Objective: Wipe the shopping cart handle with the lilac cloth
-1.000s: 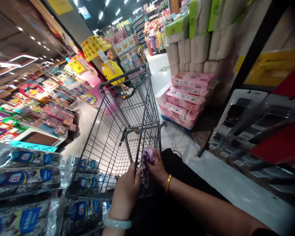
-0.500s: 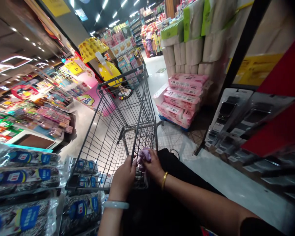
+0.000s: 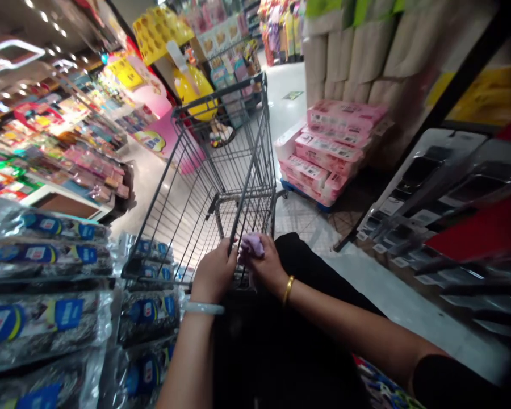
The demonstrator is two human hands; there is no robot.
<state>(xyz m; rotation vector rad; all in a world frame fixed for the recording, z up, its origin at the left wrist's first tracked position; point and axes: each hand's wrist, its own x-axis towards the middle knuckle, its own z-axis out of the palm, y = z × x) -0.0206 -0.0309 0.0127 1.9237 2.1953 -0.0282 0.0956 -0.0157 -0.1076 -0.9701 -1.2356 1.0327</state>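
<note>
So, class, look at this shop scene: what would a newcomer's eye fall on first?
The grey wire cart fills the middle, with the left hand gripping its near end and the right hand holding a purple cloth against it. Pink packs are stacked to its right, and shiny packets crowd the lower left.

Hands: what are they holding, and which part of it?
The left hand grips the shopping cart at its near top bar. The right hand holds a bunched purple cloth against that bar.
</note>
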